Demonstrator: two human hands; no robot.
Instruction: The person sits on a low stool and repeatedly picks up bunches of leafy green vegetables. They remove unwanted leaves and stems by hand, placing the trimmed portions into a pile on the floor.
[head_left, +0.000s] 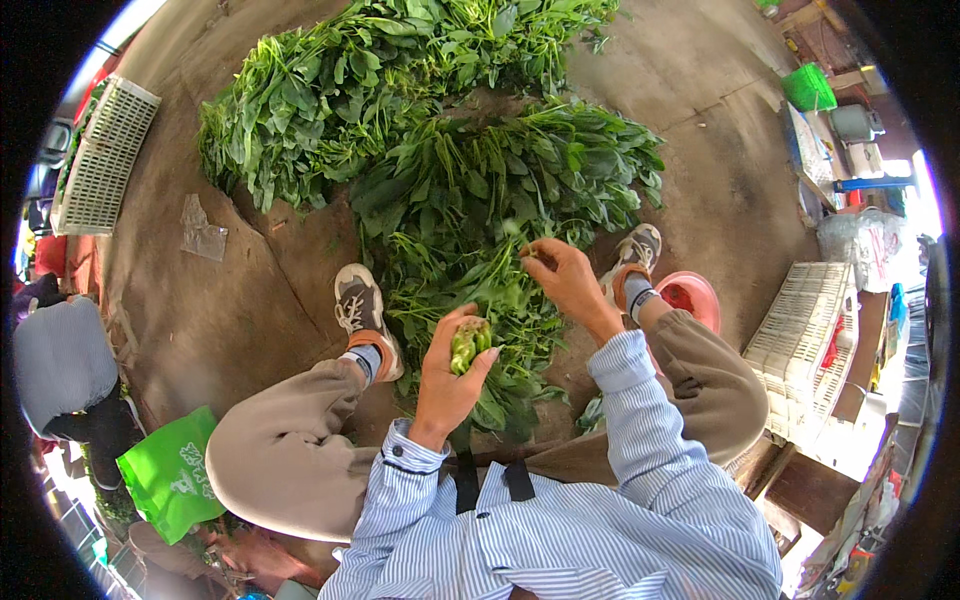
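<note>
My left hand is wrapped around a small bunch of leafy greens, its pale green stem ends facing up towards me. Farther forward and to the right, the thumb and fingertips of my right hand are pinched together at a thin green stem; blur hides its exact outline. Below both hands, a pile of loose leafy greens covers the ground between my shoes. Beyond it lie a dark green heap and a larger, brighter heap of similar leafy vegetables.
A pink plastic basin sits beside my right shoe. White plastic crates stand at right and far left. A clear plastic bag lies on the concrete floor. Near my left knee is a green bag; another person is beyond it.
</note>
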